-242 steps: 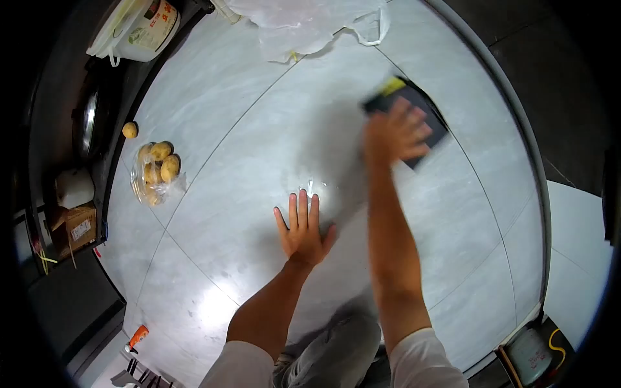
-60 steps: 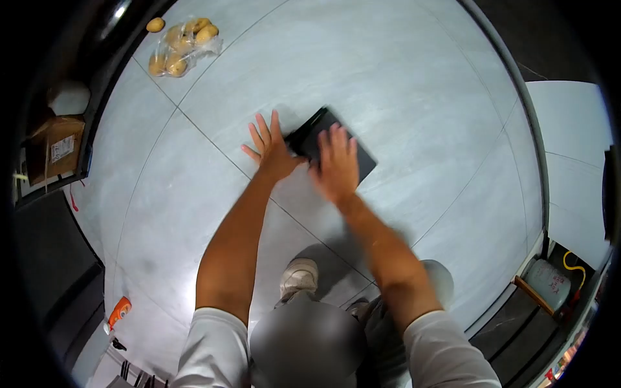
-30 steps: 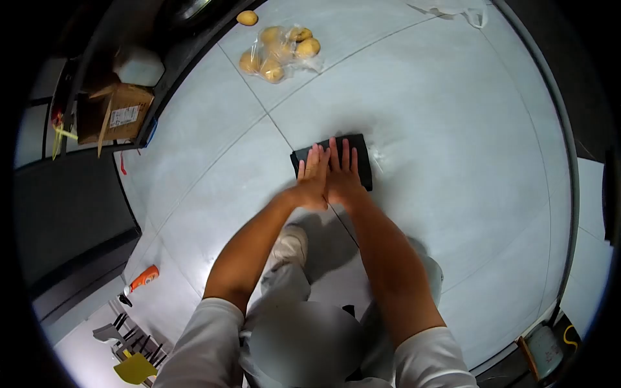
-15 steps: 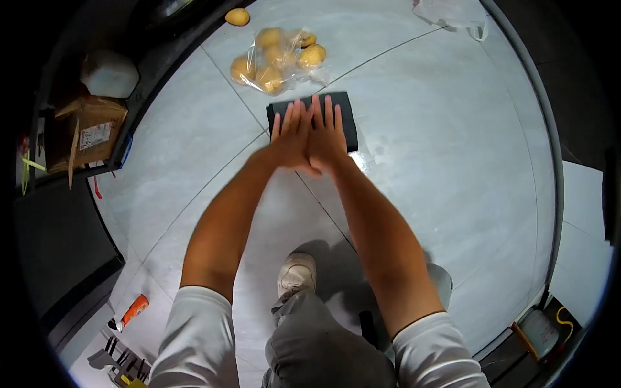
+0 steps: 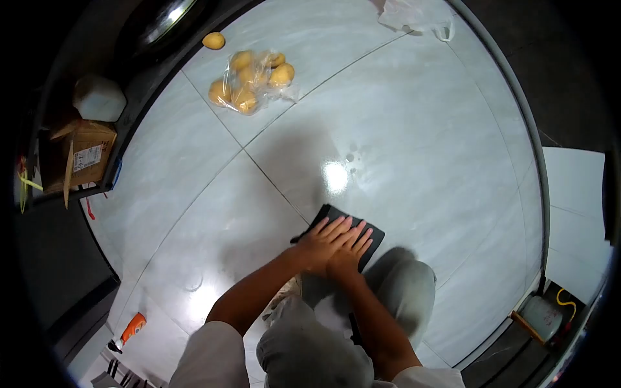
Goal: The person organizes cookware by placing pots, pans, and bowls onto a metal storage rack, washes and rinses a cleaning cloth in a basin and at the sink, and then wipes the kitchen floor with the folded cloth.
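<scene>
A folded dark cloth (image 5: 332, 212) lies on the grey tiled floor (image 5: 446, 161), close to my knees. My left hand (image 5: 317, 248) presses on it with the fingers stretched out, partly overlapping my right hand (image 5: 346, 257). The right fingers also lie flat on the cloth, pointing up and to the right. Neither hand is wrapped around the cloth. Both palms and much of the cloth's near side are hidden under the hands and wrists.
Several yellow, potato-like items in a clear plastic bag (image 5: 251, 81) lie ahead, with a loose one (image 5: 213, 41) beside them. A plastic bag (image 5: 414, 16) is far right. At left are a cardboard box (image 5: 94, 155) and orange bottle (image 5: 134, 325). Small wet-looking spots (image 5: 352, 157) mark the floor.
Both hands have drawn the dark cloth back toward my knees and slightly right. The cloth has turned at an angle. The view has shifted a little.
</scene>
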A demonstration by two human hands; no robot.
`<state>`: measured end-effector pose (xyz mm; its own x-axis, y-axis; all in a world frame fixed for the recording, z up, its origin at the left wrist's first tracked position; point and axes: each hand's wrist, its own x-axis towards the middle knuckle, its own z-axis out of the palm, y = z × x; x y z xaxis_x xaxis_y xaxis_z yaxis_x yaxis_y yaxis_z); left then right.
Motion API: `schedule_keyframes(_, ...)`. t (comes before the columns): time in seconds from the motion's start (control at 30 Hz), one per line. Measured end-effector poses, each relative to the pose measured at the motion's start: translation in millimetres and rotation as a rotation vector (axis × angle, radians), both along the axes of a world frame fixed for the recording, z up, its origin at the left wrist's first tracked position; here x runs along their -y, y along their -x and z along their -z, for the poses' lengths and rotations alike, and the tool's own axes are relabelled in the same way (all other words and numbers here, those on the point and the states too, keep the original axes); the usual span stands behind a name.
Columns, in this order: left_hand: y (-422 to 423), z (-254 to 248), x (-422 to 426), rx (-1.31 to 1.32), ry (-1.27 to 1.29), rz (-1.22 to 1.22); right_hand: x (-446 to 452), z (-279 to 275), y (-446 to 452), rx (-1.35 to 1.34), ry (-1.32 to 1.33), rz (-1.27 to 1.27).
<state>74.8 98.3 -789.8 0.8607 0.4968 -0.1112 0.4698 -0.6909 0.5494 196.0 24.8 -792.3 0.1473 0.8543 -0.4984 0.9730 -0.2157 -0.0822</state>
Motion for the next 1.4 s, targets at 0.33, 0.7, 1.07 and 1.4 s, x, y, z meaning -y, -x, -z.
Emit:
schedule_keyframes(0.33, -44, -24, -287, -0.205, 0.162, -0.129, -316, -4, -51, -0.062, 0.020, -0.133)
schedule_keyframes(0.7, -89, 1, -371, -0.140, -0.076, -0.219, -414, 4, -100, 0.098, -0.132, -0.248)
schedule_keyframes(1.07, -93, -11, -124, -0.478, 0.436, 0.275, -119, -21, -89, -0.045, 0.165, -0.098)
schedule_keyframes(1.4, -162, -37, -275, -0.438, 0.327, 0.210, -292, -57, -157, -0.085, 0.498, -0.022)
